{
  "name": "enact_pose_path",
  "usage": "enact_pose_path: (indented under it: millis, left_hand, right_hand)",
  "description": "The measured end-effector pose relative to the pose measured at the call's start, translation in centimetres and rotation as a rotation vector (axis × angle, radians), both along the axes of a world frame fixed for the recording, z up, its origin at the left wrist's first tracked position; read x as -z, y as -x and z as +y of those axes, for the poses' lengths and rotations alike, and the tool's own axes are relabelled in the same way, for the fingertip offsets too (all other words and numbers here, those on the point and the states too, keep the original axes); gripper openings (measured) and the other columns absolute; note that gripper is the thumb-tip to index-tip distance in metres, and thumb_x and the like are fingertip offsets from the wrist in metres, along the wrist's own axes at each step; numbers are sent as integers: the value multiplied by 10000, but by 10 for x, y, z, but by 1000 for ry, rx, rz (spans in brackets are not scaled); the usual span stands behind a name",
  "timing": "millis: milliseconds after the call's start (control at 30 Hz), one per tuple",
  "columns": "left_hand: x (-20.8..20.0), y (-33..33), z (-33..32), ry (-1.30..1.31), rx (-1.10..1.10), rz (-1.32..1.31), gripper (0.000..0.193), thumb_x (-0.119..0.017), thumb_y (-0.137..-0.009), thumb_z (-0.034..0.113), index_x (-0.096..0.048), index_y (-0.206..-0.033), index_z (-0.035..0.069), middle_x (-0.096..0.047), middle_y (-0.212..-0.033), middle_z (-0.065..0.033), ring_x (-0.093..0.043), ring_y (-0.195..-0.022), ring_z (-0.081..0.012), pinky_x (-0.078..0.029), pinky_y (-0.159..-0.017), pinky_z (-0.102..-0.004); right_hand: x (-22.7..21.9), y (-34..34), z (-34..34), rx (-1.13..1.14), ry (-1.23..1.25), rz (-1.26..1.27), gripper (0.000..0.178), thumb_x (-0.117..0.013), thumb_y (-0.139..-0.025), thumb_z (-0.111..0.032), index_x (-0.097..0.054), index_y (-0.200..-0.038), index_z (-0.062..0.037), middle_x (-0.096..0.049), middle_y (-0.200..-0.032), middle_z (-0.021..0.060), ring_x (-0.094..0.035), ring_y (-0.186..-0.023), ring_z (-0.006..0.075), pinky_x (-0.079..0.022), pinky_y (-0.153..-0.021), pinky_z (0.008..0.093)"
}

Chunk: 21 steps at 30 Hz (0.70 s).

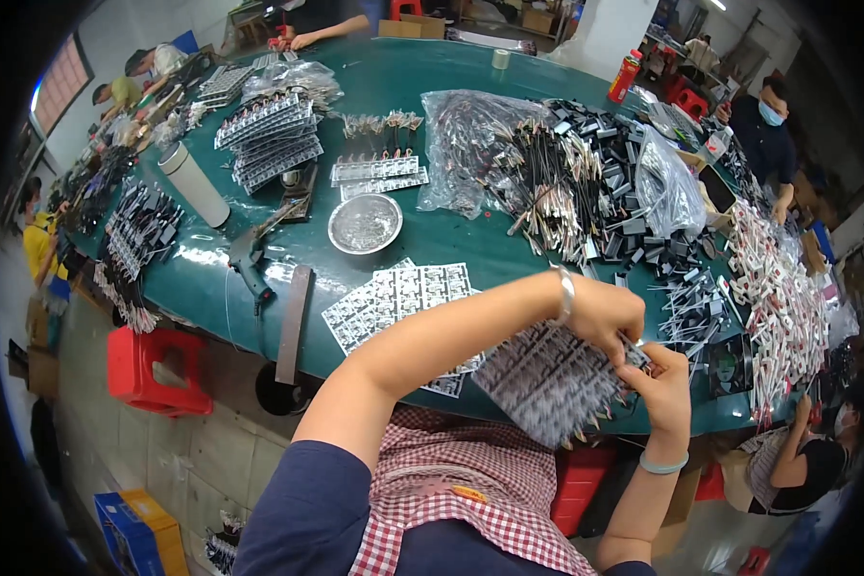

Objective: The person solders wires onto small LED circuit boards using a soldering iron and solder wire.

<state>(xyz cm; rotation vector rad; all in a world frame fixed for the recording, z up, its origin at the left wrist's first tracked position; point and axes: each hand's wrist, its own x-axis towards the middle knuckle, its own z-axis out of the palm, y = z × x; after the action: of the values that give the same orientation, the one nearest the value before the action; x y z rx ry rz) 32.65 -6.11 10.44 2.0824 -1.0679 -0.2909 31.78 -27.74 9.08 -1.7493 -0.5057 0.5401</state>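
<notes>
While left hand (607,315) and right hand (664,386) grasp its right end, one grey patterned panel (547,374), blurred, tilted, at the counter's (384,82) near edge; black-and-white sheets (403,296), just left; metal bowl (367,250), farther from that edge.

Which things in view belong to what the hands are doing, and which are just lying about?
Seem to belong:
- grey patterned panel, held at its corner by left hand and right hand
- white patterned sheets on the table

Seem incidental:
- pale flask
- red bottle
- tape roll
- red stool
</notes>
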Motion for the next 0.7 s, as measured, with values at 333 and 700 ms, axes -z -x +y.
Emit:
enact_pose_path:
  millis: [333,700]
  left_hand:
    - [71,-35,12,377,-182,331,297,-731,-851,256,-696,-910,-33,-636,-687,-14,-519,-632,-65,-419,-565,-284]
    - [56,1,1,846,-279,445,535,-531,-962,484,-645,-1136,-9,-660,-835,-77,-624,-766,-156,-526,-729,-283]
  right_hand:
    - [-21,-30,-72,181,-253,15,111,-680,-844,-24,-625,-933,11,-638,-790,10,-568,-653,54,-442,-612,197]
    - [-113,-31,18,136,136,-388,98,-669,-866,-80,-604,-857,-8,-594,-648,2,-506,-463,28,-389,-409,177]
